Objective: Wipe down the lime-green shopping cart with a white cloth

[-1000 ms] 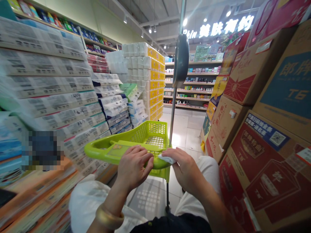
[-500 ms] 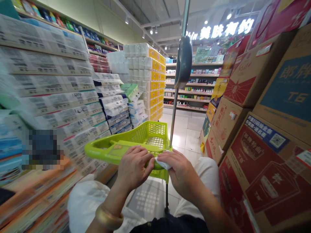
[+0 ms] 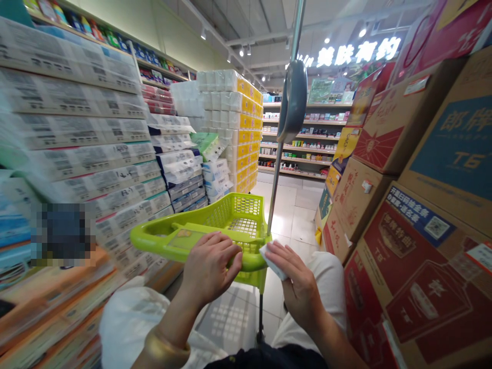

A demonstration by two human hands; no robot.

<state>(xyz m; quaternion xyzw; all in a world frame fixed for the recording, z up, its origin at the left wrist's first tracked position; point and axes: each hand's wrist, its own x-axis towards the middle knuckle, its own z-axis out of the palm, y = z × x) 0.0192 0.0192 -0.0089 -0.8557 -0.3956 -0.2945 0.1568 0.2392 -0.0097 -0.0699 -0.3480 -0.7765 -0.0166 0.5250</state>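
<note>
Supermarket aisle, tiled floor [image 3: 294,215]: packaged toilet rolls [image 3: 230,123] stacked in display columns at left, printed cartons [image 3: 418,266] piled at right. Lime-green shopping cart [image 3: 238,210] with plastic mesh basket stood between them, a metal pole [image 3: 277,189] rising at its front and carrying a grey oval plate [image 3: 292,101]. Left hand [image 3: 209,269], gold bangle [image 3: 165,348] at the wrist, lay curled over the cart's handle [image 3: 154,238], apparently bracing it. Right hand [image 3: 298,289] firmly pinched a white tissue [image 3: 272,261] between thumb and fingers, keeping it upright and just clear of the handle. Change from the earlier frame: right hand and tissue had lifted off the handle, where they had pressed beside the left hand.
</note>
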